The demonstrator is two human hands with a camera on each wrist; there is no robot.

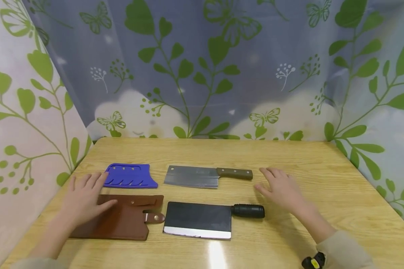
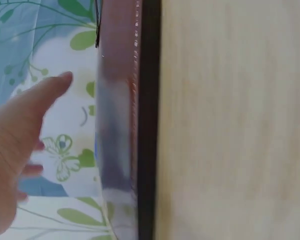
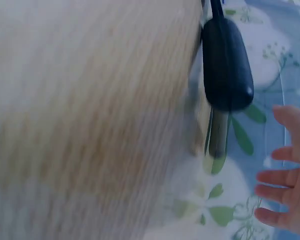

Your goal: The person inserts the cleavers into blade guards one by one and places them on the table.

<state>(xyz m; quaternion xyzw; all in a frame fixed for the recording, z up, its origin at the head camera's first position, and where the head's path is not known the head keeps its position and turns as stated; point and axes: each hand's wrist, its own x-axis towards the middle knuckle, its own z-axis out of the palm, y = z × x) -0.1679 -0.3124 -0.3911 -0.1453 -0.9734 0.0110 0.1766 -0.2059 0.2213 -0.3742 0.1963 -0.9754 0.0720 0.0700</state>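
My left hand (image 1: 82,203) hovers with spread fingers over the left part of a brown leather cleaver sheath (image 1: 121,218), its fingertips overlapping the edge of a blue plastic blade cover (image 1: 131,175) in the head view. On the other side my right hand (image 1: 282,188) is held with loose fingers just right of a cleaver with a wooden handle (image 1: 235,173). Nearer me lies a second cleaver with a dark blade (image 1: 198,219) and a black handle (image 1: 248,211). That black handle (image 3: 227,65) looms close in the right wrist view, apart from the fingers. Neither hand holds anything.
Everything lies flat on a light wooden table (image 1: 323,160). A curtain (image 1: 195,74) printed with green leaves and butterflies hangs behind it and at both sides. The sheath's snap strap (image 1: 155,218) points towards the dark cleaver's blade.
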